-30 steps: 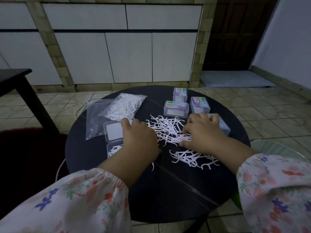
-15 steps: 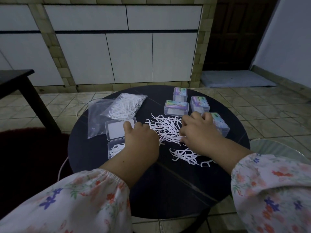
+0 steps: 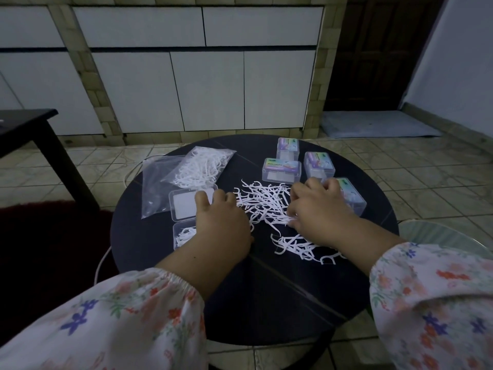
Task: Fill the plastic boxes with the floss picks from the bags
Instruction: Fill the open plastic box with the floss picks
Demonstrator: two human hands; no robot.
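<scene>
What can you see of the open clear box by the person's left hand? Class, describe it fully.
The open clear box is a small see-through plastic case with rounded corners, lying flat on the dark round table. Its lid half, farther from the person, shows a pale rectangular panel; the nearer half holds a few white floss picks. The left hand covers its right side, thumb over the lid. A bag of floss picks overlaps the lid's far edge.

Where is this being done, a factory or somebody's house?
Most likely a home, not a factory: a tiled floor, white cabinets along the wall, a mat by a dark door, and just a small round table as workbench.
</scene>
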